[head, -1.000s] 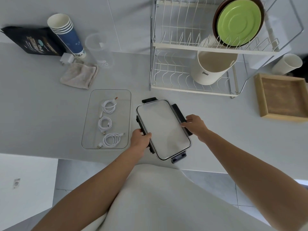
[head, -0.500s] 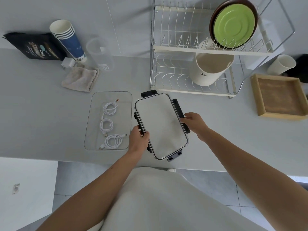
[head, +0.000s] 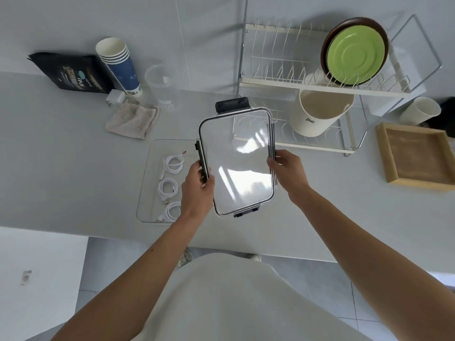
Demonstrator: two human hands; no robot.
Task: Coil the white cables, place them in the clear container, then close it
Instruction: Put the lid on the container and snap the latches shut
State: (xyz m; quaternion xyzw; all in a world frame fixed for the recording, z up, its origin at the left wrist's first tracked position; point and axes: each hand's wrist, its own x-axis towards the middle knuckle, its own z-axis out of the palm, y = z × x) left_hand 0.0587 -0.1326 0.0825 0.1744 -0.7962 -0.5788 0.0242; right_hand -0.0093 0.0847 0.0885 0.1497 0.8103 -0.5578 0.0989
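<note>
A clear container point(head: 147, 173) stands open on the grey counter. Three coiled white cables lie inside it in a row: one at the back point(head: 173, 163), one in the middle point(head: 168, 187), one at the front point(head: 172, 211), partly hidden by my wrist. I hold the clear lid point(head: 237, 163) with black latches up in the air, just right of the container and tilted toward me. My left hand point(head: 197, 190) grips its left edge. My right hand point(head: 286, 171) grips its right edge.
A two-tier dish rack point(head: 320, 89) with a green plate point(head: 355, 60) and a cream pot point(head: 320, 112) stands behind. A wooden tray point(head: 416, 156) lies at right. A folded cloth point(head: 131, 119), stacked paper cups point(head: 120, 65), a clear jug point(head: 163, 87) and a black pouch point(head: 71, 75) sit at back left.
Both hands have lifted the lid off the counter and turned it straight, raising it above the spot to the right of the container. The cables and container have not moved.
</note>
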